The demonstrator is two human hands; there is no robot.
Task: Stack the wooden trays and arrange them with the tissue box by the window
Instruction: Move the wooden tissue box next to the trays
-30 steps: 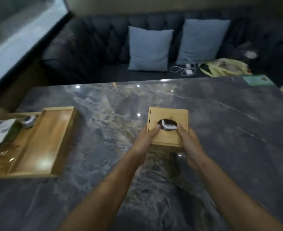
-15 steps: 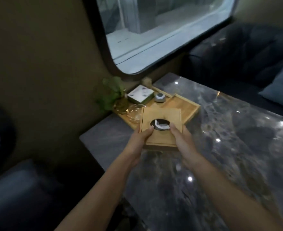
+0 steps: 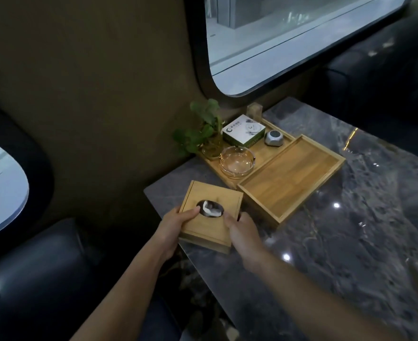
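Nearest to the camera, the tissue box (image 3: 209, 221) is held between both hands at the near left corner of the surface (image 3: 350, 242), close to its edge by the wall. The left hand (image 3: 176, 226) is closed on the left side of the box with the thumb laid on the lid, and the right hand (image 3: 242, 233) is closed on its right side, thumb also on top beside the oval opening where a tissue shows. It cannot be told whether the box already rests on the surface or is carried just above it. Just beyond and to the right of the box, the empty tray (image 3: 291, 178) is seen, with its long axis running diagonally away to the right; its near corner is just beside the right hand. A second tray (image 3: 259, 153) lies behind it along the wall, and an ashtray (image 3: 237, 162), a small carton (image 3: 243, 130), a grey device (image 3: 273, 138) and a plant (image 3: 204, 130) are carried on it. The window (image 3: 289, 33) is farthest, above these things. The box is judged to be nearly placed; only a short move forward, toward the trays, is probably needed.
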